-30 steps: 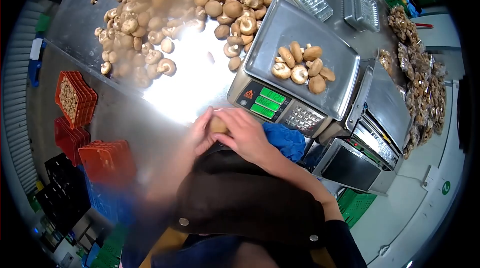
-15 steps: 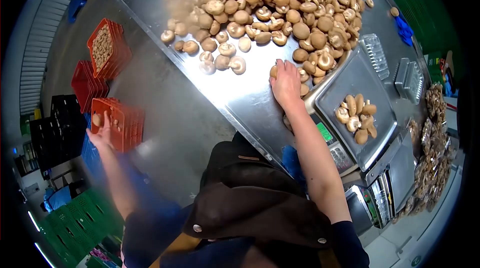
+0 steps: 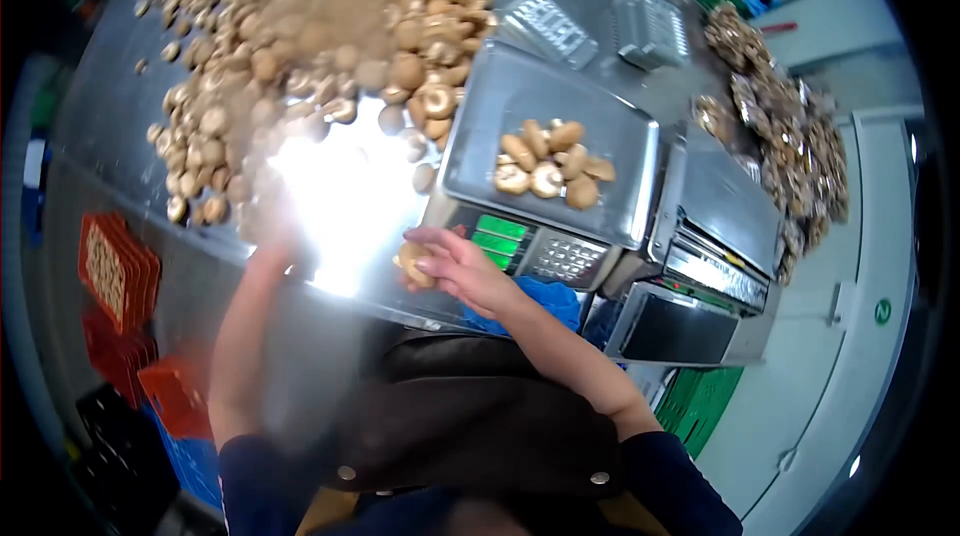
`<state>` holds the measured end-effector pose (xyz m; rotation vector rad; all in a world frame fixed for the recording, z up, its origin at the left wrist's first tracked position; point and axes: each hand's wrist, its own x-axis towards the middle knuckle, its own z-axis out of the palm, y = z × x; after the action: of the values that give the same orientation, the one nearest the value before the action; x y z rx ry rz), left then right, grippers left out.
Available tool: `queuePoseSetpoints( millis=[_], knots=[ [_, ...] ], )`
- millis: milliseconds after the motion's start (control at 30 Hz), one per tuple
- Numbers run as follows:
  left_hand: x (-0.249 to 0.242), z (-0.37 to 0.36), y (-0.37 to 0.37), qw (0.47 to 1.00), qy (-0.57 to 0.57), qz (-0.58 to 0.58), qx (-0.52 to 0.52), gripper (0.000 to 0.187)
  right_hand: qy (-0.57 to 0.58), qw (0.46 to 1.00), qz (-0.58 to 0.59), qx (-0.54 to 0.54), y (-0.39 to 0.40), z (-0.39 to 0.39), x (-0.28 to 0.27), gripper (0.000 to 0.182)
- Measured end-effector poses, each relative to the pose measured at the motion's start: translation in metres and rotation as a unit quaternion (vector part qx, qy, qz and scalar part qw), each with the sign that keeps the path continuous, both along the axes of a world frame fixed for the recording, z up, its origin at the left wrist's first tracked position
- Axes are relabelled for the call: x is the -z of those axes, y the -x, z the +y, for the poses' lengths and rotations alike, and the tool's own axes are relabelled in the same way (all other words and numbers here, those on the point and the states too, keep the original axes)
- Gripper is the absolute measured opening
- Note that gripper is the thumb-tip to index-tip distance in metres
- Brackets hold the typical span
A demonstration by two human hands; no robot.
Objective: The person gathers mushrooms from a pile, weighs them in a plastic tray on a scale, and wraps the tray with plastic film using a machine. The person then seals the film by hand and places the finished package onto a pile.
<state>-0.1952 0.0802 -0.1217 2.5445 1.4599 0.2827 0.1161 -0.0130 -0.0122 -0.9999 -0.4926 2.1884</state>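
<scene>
My right hand [image 3: 455, 268] holds a brown mushroom [image 3: 411, 261] just in front of the scale's green display [image 3: 497, 234]. My left hand [image 3: 268, 236] is blurred and washed out by glare; it reaches over the steel table [image 3: 120, 106] toward the near edge of the big mushroom pile [image 3: 300, 26]. Whether it holds anything cannot be made out. The scale's metal pan [image 3: 480, 126] carries several mushrooms [image 3: 548, 168].
Clear plastic trays [image 3: 545, 26] lie behind the scale. Bagged mushrooms [image 3: 790, 126] are heaped at the right beside a sealing machine [image 3: 720, 236]. Red crates [image 3: 115, 271] stand on the floor at the left. A blue cloth [image 3: 540, 301] lies under my right forearm.
My right hand came back from the pile with a mushroom to the front of the scale. My left hand left the red crate on the floor and rose to the table.
</scene>
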Motion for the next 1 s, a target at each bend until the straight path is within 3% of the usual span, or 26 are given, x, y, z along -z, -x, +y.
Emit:
queuePoseSetpoints(
  millis=[67, 100, 133, 167, 200, 233, 267, 333, 400, 467, 567, 600, 833, 900, 967, 1000],
  knots=[
    [-0.007, -0.001, -0.011, 0.981, 0.058, -0.165, -0.083, 0.028, 0.002, 0.995, 0.087, 0.050, -0.039, -0.013, -0.016, 0.049],
    [-0.001, -0.004, -0.011, 0.944, 0.132, -0.275, -0.122, 0.028, 0.002, 0.989, 0.132, 0.072, -0.055, -0.017, -0.023, 0.050],
    [-0.018, -0.002, -0.026, 0.888, 0.206, -0.379, -0.159, 0.029, -0.057, 0.994, 0.038, 0.084, -0.068, -0.018, -0.035, 0.049],
    [-0.040, -0.005, -0.040, 0.833, 0.299, -0.403, -0.234, 0.035, -0.113, 0.987, -0.058, 0.095, -0.080, -0.019, -0.048, 0.049],
    [-0.060, -0.010, -0.070, 0.790, 0.292, -0.490, -0.225, 0.040, -0.164, 0.969, -0.153, 0.103, -0.091, -0.021, -0.055, 0.048],
    [-0.082, -0.014, -0.103, 0.790, 0.277, -0.519, -0.174, 0.040, -0.192, 0.949, -0.194, 0.159, -0.106, -0.018, -0.057, 0.049],
    [-0.104, -0.017, -0.138, 0.767, 0.285, -0.555, -0.151, 0.040, -0.217, 0.924, -0.233, 0.212, -0.121, -0.011, -0.057, 0.050],
    [-0.141, -0.021, -0.208, 0.693, 0.326, -0.630, -0.131, 0.042, -0.325, 0.818, -0.351, 0.318, -0.151, 0.013, -0.049, 0.052],
    [-0.132, -0.016, -0.264, 0.767, 0.160, -0.621, 0.003, 0.045, -0.345, 0.774, -0.429, 0.314, -0.181, 0.038, -0.045, 0.048],
    [-0.133, -0.007, -0.295, 0.838, 0.102, -0.533, 0.060, 0.045, -0.336, 0.738, -0.543, 0.217, -0.196, 0.057, -0.039, 0.042],
    [-0.123, -0.009, -0.318, 0.980, -0.083, -0.176, 0.050, 0.047, -0.363, 0.685, -0.625, 0.091, -0.205, 0.061, -0.008, 0.038],
    [-0.119, -0.011, -0.320, 0.981, -0.077, -0.173, 0.049, 0.047, -0.377, 0.668, -0.639, 0.052, -0.204, 0.062, 0.000, 0.037],
    [-0.098, -0.011, -0.323, 0.975, -0.052, -0.207, 0.056, 0.053, -0.391, 0.673, -0.613, 0.131, -0.201, 0.054, 0.024, 0.040],
    [-0.107, -0.012, -0.317, 0.977, -0.034, -0.203, 0.057, 0.055, -0.350, 0.718, -0.578, 0.169, -0.202, 0.051, 0.023, 0.044],
    [-0.108, -0.009, -0.299, 0.940, 0.009, -0.339, 0.018, 0.056, -0.310, 0.761, -0.537, 0.192, -0.211, 0.044, 0.017, 0.052],
    [-0.103, -0.005, -0.286, 0.913, 0.029, -0.407, -0.014, 0.055, -0.317, 0.741, -0.537, 0.249, -0.216, 0.039, 0.018, 0.052]
  ],
)
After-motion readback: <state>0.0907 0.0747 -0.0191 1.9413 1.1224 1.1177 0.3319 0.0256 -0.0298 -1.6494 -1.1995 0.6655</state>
